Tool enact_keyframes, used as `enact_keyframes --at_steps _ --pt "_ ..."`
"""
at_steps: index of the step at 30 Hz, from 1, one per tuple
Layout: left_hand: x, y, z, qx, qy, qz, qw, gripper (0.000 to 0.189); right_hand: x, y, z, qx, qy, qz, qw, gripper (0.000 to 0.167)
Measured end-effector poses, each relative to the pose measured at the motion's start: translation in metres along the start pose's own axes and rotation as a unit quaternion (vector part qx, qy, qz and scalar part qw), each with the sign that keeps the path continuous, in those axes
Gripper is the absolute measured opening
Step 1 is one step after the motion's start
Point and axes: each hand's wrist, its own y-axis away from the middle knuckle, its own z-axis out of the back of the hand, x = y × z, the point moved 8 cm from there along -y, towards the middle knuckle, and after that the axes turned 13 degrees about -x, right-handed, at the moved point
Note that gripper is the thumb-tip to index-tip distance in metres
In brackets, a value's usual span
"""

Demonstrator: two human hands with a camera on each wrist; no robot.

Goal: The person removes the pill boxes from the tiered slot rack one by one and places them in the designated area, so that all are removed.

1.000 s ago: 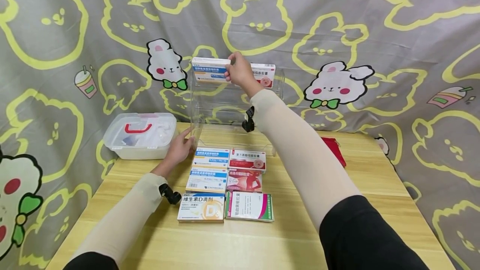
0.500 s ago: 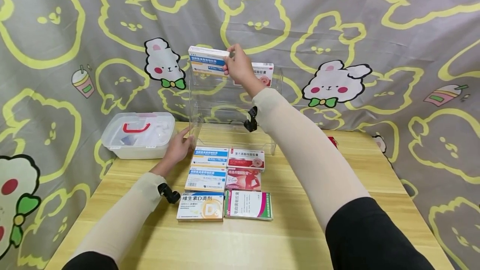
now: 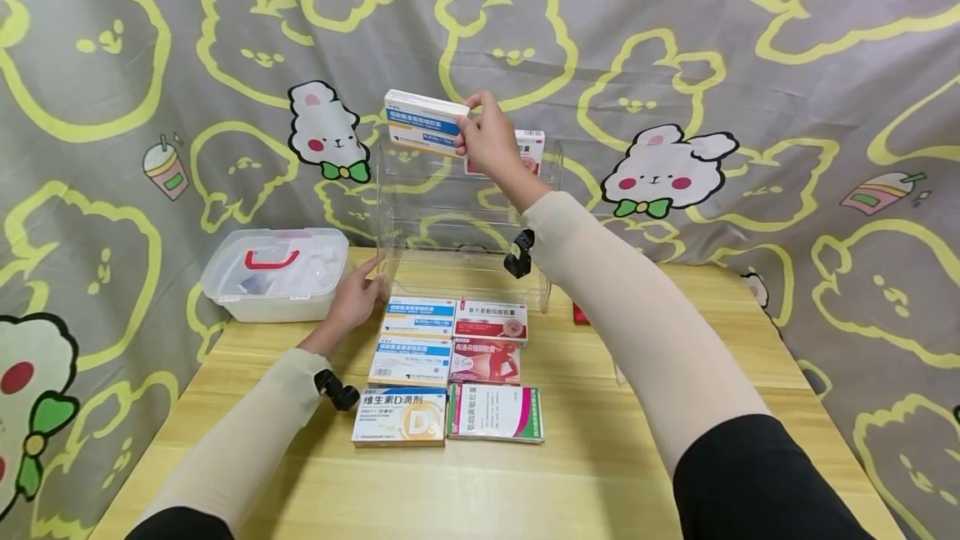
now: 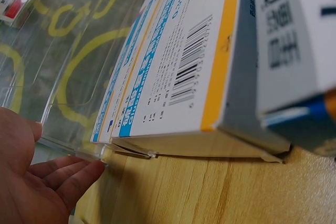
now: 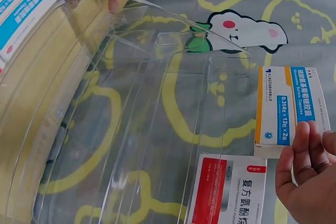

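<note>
My right hand (image 3: 491,136) pinches the right end of a blue-and-white medicine box (image 3: 423,119), which tilts slightly above the top tier of a clear plastic rack (image 3: 465,269). Beside it, a red-and-white medicine box (image 5: 226,187) stands in that top tier, partly behind the hand in the head view. My left hand (image 3: 357,294) holds the rack's left side low down; in the left wrist view, the thumb and fingers (image 4: 73,182) lie on either side of the clear panel. Before the rack lie two blue-and-white boxes (image 3: 408,361), two red boxes (image 3: 486,360), a vitamin D box (image 3: 400,417) and a green-and-white box (image 3: 496,412).
A lidded translucent bin (image 3: 275,273) with a red handle stands left of the rack. Something red (image 3: 580,314) shows on the wooden table (image 3: 480,490), mostly behind my right arm. A patterned curtain (image 3: 675,23) hangs close behind the rack.
My right hand has raised the blue-and-white box out of the rack's top tier, tilted it, and shifted it slightly right. My left hand stays at the rack's side.
</note>
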Motion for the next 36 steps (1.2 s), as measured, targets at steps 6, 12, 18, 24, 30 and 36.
enact_keyframes --at_steps 6,12,18,24,30,36 --pt "0.002 0.000 0.000 -0.001 -0.002 0.001 1.0000 0.054 -0.002 0.009 0.010 0.010 -0.019 0.009 0.9997 0.021" --pt "0.002 -0.001 -0.001 -0.001 0.002 0.003 1.0000 0.054 -0.005 0.021 0.021 0.021 -0.022 0.028 0.9992 0.023" --pt "-0.001 0.000 0.000 -0.001 -0.003 0.001 1.0000 0.054 -0.014 0.042 0.031 0.031 -0.006 0.056 0.9979 0.023" --pt "-0.002 0.001 -0.001 0.004 0.000 0.006 1.0000 0.054 -0.031 0.065 0.039 0.049 -0.030 0.051 0.9971 0.021" --pt "-0.002 0.000 -0.001 0.006 0.007 0.007 0.9999 0.054 -0.050 0.088 0.050 0.059 -0.030 0.055 0.9963 0.021" --pt "-0.001 0.000 -0.002 0.007 0.012 0.009 0.9999 0.054 -0.067 0.116 0.060 0.065 -0.006 0.078 0.9948 0.021"
